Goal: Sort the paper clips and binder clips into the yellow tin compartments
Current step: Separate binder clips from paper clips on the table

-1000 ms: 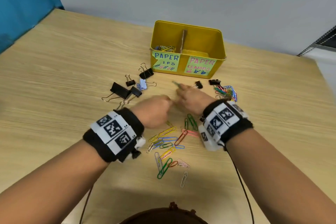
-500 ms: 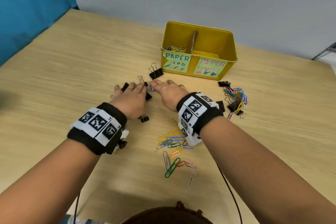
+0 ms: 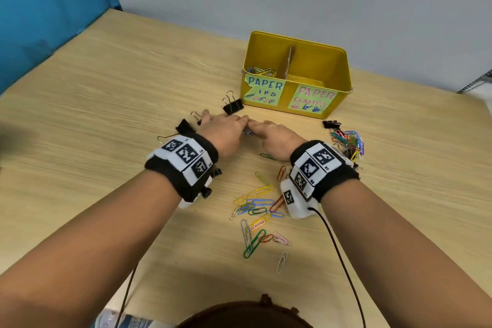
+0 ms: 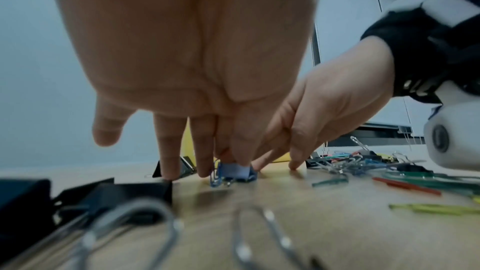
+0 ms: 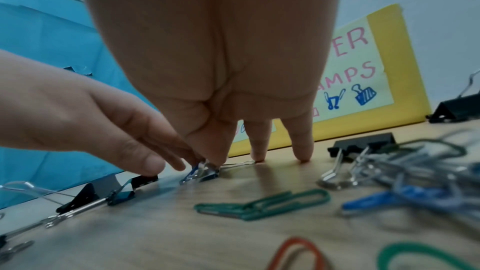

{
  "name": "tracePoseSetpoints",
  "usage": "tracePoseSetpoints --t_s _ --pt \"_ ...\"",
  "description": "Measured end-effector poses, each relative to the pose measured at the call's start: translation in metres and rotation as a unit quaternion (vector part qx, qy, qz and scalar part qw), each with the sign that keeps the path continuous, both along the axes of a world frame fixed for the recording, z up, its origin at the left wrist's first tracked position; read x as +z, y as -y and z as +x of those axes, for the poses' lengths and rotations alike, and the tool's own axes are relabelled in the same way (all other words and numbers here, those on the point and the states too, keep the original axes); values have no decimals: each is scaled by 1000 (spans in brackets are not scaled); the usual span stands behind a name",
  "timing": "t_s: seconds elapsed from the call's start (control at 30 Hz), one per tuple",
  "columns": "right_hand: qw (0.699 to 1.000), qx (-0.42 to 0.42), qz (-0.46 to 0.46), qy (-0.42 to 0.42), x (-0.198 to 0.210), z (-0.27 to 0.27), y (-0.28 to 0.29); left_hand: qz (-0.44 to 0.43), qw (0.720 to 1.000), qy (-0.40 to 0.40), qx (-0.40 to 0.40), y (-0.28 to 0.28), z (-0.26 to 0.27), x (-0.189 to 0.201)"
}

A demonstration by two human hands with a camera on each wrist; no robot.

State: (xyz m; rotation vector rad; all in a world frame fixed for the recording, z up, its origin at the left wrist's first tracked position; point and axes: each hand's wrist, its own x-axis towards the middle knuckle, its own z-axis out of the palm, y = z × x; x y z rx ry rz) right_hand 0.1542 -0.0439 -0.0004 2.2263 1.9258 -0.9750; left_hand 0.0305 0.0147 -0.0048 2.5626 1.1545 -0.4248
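Note:
The yellow tin [image 3: 295, 42] stands at the back; its left compartment, labelled for paper clips, holds several clips. Both hands meet on the table in front of it over a small blue binder clip [image 3: 249, 132]. My left hand [image 4: 233, 161] pinches that blue binder clip [image 4: 235, 171] between thumb and forefinger, and a blue paper clip [image 4: 215, 178] hangs at its side. My right hand [image 5: 210, 161] pinches the same blue binder clip [image 5: 209, 171] from the other side, with two straight fingers [image 5: 301, 151] touching the table.
Black binder clips [image 3: 233, 106] lie left of the tin and beside my left wrist [image 3: 185, 125]. Coloured paper clips [image 3: 255, 207] are scattered between my forearms. A tangled heap of clips [image 3: 346, 141] sits at the right.
Both hands moved left from the table's middle to the group of binder clips and closed on the blue one. The right hand no longer holds a green paper clip.

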Motion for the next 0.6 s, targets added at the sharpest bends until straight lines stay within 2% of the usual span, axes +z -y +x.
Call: tracePoseSetpoints --t_s 0.1,0.27,0.37,0.47,0.6 --pt "1000 -11 -3 -20 -4 4 -1 57 994 81 41 -2 8 1" --pt "1000 -2 -1 -16 -2 7 1 -39 977 138 157 -18 5 11" --pt "1000 -12 4 -4 -3 4 -3 -49 970 163 176 -21 -5 4" --pt "997 -45 60 14 -8 -4 -14 -52 955 200 212 -17 -9 -1" --pt "994 4 62 93 -10 -13 -22 -82 946 225 219 -15 -7 4"
